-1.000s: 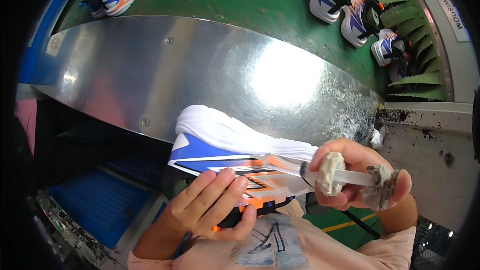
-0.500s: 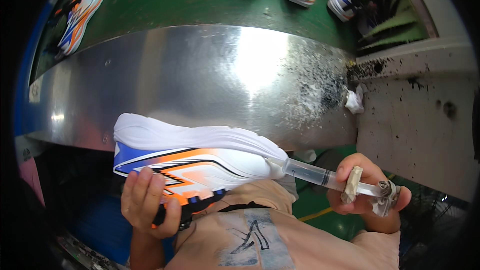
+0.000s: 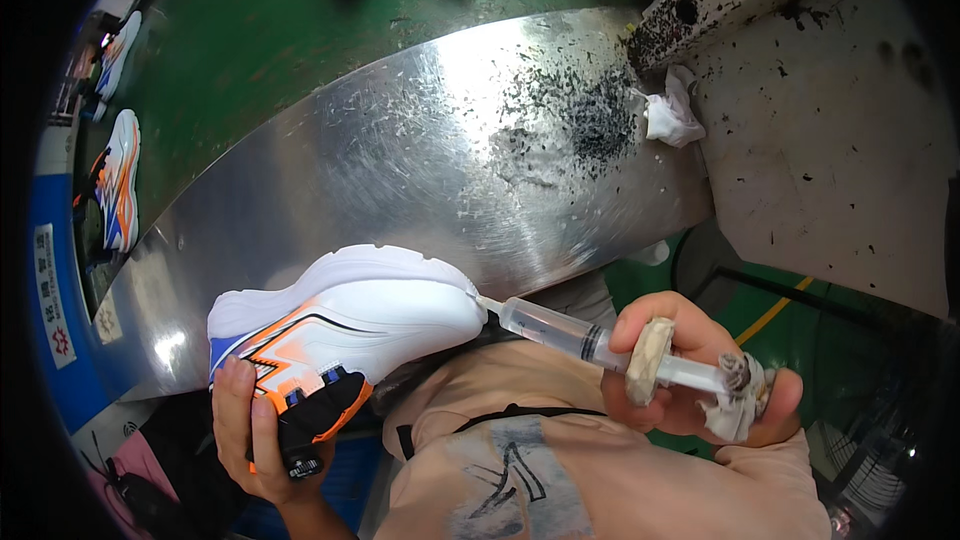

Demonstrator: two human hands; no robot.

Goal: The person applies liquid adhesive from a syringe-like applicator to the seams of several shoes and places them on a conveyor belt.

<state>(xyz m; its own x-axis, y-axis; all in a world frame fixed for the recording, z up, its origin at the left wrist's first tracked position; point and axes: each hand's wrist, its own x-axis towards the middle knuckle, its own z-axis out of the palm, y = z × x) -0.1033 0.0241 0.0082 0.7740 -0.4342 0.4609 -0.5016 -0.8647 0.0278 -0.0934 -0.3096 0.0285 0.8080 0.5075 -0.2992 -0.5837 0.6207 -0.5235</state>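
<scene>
My left hand (image 3: 245, 430) grips a white, orange and blue sports shoe (image 3: 400, 325) by its upper near the black collar. The shoe lies on its side in the air, its white sole turned away from me and its toe pointing right. In my right hand (image 3: 690, 365) is a clear plastic syringe (image 3: 550, 328), fingers round the taped flange and thumb at the wrapped plunger end. The syringe's tip meets the edge between sole and upper at the toe. Whether any fluid comes out is too small to tell.
Beyond the shoe runs a shiny metal ledge (image 3: 380, 140) with dark smears at its right. A crumpled white cloth (image 3: 672, 115) lies by the stained pale panel (image 3: 820, 130). Other shoes, one at the left (image 3: 120, 180), stand on the green surface (image 3: 240, 50).
The view has turned, and the shoe has tilted, with its toe brought round. The syringe tip has shifted along the sole edge to the front of the toe. Both hands keep their hold.
</scene>
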